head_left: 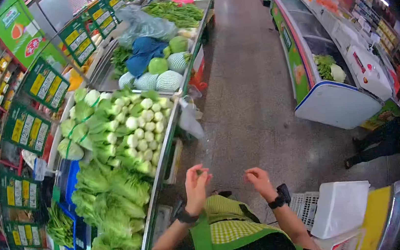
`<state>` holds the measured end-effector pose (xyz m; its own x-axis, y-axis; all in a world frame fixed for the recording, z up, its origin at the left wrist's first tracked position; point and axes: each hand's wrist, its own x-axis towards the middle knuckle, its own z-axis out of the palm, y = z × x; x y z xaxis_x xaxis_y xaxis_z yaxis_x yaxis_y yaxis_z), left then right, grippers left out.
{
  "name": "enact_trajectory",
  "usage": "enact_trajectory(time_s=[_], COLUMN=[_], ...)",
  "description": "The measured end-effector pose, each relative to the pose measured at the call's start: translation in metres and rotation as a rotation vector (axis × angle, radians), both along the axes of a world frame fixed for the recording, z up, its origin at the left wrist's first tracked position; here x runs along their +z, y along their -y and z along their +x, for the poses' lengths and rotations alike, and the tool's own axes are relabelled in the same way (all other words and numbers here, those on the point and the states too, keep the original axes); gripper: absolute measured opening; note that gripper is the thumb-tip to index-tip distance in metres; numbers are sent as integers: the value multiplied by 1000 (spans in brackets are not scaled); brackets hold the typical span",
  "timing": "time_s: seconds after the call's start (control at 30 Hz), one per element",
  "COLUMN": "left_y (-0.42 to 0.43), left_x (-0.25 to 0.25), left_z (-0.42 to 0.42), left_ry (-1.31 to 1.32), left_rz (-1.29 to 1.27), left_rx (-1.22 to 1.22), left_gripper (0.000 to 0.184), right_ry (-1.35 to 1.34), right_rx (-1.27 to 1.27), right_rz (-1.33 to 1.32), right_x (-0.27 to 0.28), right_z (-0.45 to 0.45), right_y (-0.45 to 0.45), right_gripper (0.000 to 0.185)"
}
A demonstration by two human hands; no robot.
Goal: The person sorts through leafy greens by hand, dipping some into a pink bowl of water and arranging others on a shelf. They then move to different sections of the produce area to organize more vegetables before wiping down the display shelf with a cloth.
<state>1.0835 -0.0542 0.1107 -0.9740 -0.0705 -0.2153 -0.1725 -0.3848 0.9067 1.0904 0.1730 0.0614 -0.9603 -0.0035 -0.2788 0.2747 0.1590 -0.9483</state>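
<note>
My left hand (pixel 197 187) is raised beside the metal edge of the vegetable stand, its fingers curled and apart, holding nothing I can see. To its right my right hand (pixel 259 180) hovers over the aisle floor, fingers bent and slightly spread, also with nothing visible in it. Neither hand touches the other or the produce. Left of my left hand lie leafy lettuces (pixel 113 189), and above them pale-stemmed greens (pixel 144 131) stacked with their round white ends toward the aisle. A green checked apron (pixel 225 221) covers my front.
Melons (pixel 169 80) in foam nets, a blue cloth (pixel 144 54) and plastic bags lie farther up the stand. A freezer case (pixel 337 99) stands across the aisle. At lower right are a white foam box (pixel 340 208) and a crate (pixel 304 207). Another person's legs (pixel 375 147) show at right.
</note>
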Motion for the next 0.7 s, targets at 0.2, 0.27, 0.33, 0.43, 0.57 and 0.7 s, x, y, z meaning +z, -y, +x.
enact_trajectory(time_s=[0.2,0.27,0.33,0.43,0.57,0.7], left_y=[-72,-97,-119,-152,-173,-177], left_x=[20,15,5,-2,6,9], left_z=[-143,-185,-225,-283,-349,-414], left_ry=[-73,-40,-26,-29,94,134], left_rz=[-11,-22,-25,-28,33,37], left_rx=[-234,-262,-253,-229,-128,-53], left_gripper=[21,20,20,20,19,19], right_ry=[56,353,398,395,278,167], right_rx=[-283,-500,-541,-576,-325,-228], right_rz=[-59,-154,-244,-374,-145,-242], right_x=[-56,-78,-74,-103,-71,-20], right_z=[-30,-47,-76,-142,-280,-424], right_y=[-80,-102,-117,-169,-201,-204], right_gripper=[15,15,15,17,17,16])
